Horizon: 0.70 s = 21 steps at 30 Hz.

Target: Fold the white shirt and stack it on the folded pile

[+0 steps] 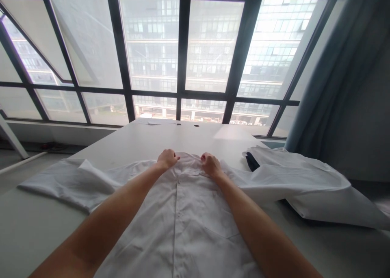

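A white button-up shirt [195, 213] lies front side up on the white table [146, 137], its buttoned placket running toward me. Its collar points away from me, and both sleeves are spread out to the sides. My left hand [168, 158] is closed on the left side of the collar, fingers pinched on the cloth. On the collar's right side, my right hand [210, 164] pinches the fabric in the same way. The right sleeve reaches over a pile of white cloth [292, 164] at the right. The shirt's lower end runs out of view.
Something dark [252, 161] pokes out of the white pile. Two round dark holes and a flat white sheet [155, 122] are at the table's far end. Large framed windows [210, 46] stand behind it. A grey-blue curtain [332, 66] hangs at the right.
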Available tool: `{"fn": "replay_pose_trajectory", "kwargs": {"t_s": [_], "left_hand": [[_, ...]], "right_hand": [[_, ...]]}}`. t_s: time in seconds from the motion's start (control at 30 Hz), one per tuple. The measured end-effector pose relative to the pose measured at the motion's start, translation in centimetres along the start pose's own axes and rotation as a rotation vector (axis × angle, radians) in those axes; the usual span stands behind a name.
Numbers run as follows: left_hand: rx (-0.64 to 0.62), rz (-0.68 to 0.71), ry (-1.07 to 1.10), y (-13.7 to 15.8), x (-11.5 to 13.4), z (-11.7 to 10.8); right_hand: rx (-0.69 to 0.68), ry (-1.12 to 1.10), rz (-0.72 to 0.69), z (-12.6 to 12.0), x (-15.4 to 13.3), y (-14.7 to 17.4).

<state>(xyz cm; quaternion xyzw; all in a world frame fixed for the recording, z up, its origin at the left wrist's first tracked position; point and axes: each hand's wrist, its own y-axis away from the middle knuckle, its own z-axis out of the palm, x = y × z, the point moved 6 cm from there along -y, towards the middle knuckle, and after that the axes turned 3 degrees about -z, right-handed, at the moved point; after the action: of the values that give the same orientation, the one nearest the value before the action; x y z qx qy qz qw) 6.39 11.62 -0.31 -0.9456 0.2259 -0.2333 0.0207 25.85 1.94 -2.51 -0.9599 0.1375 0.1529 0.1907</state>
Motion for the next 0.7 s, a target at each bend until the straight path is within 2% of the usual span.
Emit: {"fn": "replay_pose_trajectory", "kwargs": {"t_s": [0.13,0.23,0.33,0.4,0.47,0.6,0.7], "left_hand": [[0.018,-0.006,0.361,0.7,-2.1,-0.1],[-0.107,0.054,0.649,1.5,-3.1,-0.2],[-0.286,0.187,0.770,2.7,-3.4,-1.1],[-0.392,0.245,0.752,3.4,-3.9,-1.9],[-0.445,0.265,0.685,3.9,-4.8,-2.7],[-0.415,0.230,0.433,3.8,-6.8,-3.9],[-0.410,0.201,0.244,3.2,-6.7,-4.1]], "right_hand": [[0.068,-0.102,-0.106,-0.1,-0.3,0.8],[0.118,-0.144,-0.157,0.4,-1.0,0.6],[0.187,-0.252,-0.079,0.4,-0.6,-0.4],[0.216,-0.359,-0.001,0.0,0.2,-1.2],[0.217,-0.503,0.064,-0.5,1.1,-1.8],[0.132,-0.820,0.143,-1.2,2.4,-2.1],[0.002,-0.948,0.145,-1.2,2.2,-1.8]]}}
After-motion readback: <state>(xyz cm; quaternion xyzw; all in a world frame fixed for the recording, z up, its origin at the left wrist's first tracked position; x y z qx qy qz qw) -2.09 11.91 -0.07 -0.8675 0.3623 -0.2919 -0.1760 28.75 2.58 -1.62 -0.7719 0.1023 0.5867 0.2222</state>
